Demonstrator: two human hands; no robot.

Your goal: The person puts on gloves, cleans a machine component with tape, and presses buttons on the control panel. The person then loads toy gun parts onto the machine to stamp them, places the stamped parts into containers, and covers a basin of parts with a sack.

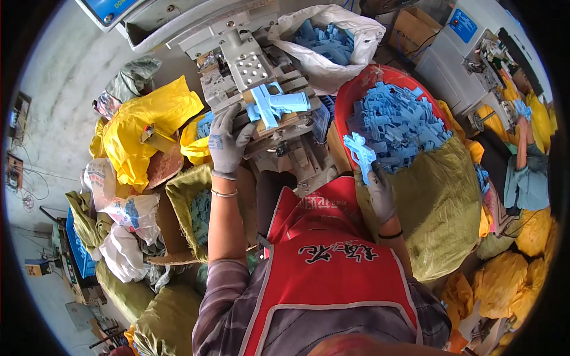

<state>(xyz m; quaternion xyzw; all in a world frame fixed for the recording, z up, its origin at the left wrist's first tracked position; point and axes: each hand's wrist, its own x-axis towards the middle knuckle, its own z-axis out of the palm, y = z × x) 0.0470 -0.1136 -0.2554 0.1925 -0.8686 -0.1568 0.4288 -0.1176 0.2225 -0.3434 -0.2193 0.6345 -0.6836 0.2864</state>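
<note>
- Crowding the right side at two o'clock, a round red plastic tub brims with blue plastic pieces.
- At twelve, a grey metal machine bears a light-blue plastic pistol-shaped piece; crumpled yellow sheeting lies at ten.
- Grey-gloved left hand, ten o'clock: fingers loosely parted beside that piece, gripping nothing visible.
- Grey-gloved right hand, three o'clock: closed around another pistol-shaped piece.
</note>
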